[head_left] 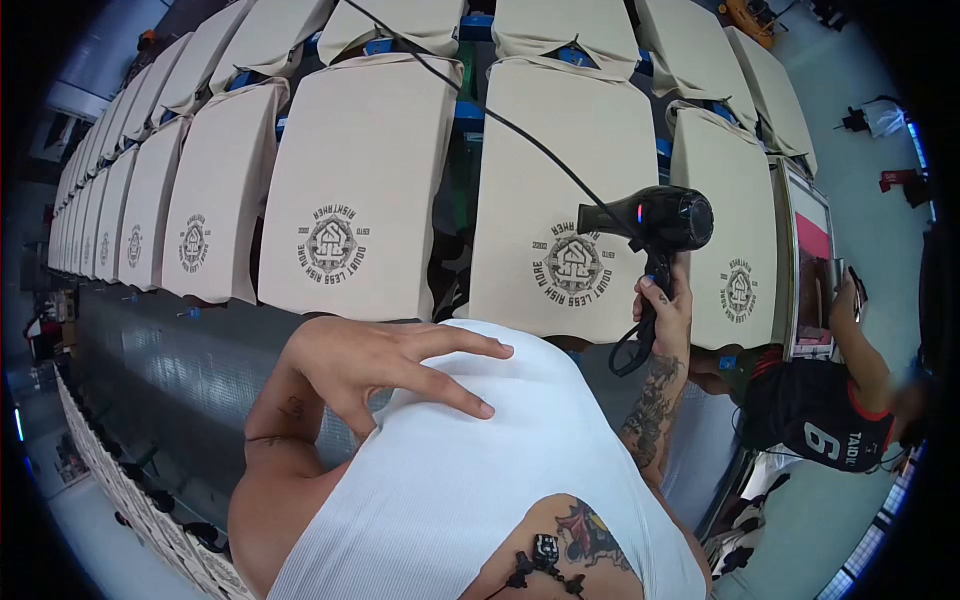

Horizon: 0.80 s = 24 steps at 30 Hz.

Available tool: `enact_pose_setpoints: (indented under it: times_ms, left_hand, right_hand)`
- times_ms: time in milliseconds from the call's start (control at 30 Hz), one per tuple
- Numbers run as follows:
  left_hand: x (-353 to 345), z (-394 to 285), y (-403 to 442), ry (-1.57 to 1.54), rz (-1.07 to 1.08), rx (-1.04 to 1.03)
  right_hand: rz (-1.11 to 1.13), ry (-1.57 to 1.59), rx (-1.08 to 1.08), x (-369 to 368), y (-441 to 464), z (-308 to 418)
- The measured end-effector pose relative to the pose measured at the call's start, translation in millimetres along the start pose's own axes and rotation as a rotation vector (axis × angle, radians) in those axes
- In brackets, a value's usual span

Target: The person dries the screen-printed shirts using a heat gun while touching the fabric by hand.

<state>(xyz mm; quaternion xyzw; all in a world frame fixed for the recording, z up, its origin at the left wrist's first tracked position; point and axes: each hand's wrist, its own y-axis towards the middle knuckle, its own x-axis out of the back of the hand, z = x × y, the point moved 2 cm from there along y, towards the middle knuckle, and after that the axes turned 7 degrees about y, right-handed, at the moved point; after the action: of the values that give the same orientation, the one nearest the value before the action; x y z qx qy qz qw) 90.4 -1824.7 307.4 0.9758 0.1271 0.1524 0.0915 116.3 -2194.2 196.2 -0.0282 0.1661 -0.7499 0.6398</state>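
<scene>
My right hand is wrapped round the handle of a black hair dryer. The dryer is held over a cream T-shirt with a round dark print near its lower end, and its nozzle points left. A red and blue light glows on its body. From it a black cord runs up to the top of the view. Against the front of my white top lies my left hand, fingers spread and holding nothing.
Rows of cream printed shirts on flat boards extend left and behind. At the right, a person in a dark numbered jersey stands beside a printing screen frame with pink on it. Grey floor runs along the row.
</scene>
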Motion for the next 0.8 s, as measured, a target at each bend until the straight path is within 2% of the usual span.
enact_pose_setpoints:
  times_ms: [100, 167, 200, 267, 300, 367, 400, 467, 500, 800]
  left_hand:
    - [7.6, -2.0, -1.9, 0.025, 0.001, -0.011]
    - [8.8, -9.1, -6.8, 0.178, -0.079, 0.155]
    - [8.5, -21.8, -5.4, 0.199, -0.074, 0.153]
    - [5.4, -50.1, -1.8, 0.288, 0.134, 0.411]
    - [2.2, -58.3, -2.0, 0.321, 0.130, 0.414]
    - [-9.7, -63.8, -8.3, 0.507, 0.507, 0.713]
    - [-10.6, -67.0, -9.0, 0.524, 0.496, 0.720]
    - [-15.8, -73.5, -12.7, 0.131, 0.716, 0.816]
    - [-16.3, -74.0, -11.2, 0.146, 0.714, 0.826]
    - [-58.8, -42.7, 0.4, -0.398, 0.404, -0.139]
  right_hand:
    - [-0.011, -0.006, 0.002, 1.6, -1.5, -1.6]
    - [-0.002, -0.003, -0.004, 5.7, -4.0, -1.7]
    - [-0.019, -0.010, -0.003, 7.5, -6.4, -0.8]
    - [-0.010, -0.001, 0.017, 14.1, -10.9, 0.5]
    - [-0.012, -0.003, 0.008, 18.0, -12.8, 0.4]
    - [-0.018, 0.014, 0.024, 25.6, -16.6, 0.4]
    - [-0.036, 0.017, 0.009, 31.6, -19.3, 0.0]
    - [-0.034, 0.013, 0.005, 43.5, -22.1, -1.2]
    - [-0.047, 0.004, -0.016, 49.4, -22.1, -2.9]
    - [-0.069, 0.069, 0.004, 77.6, -29.7, -0.8]
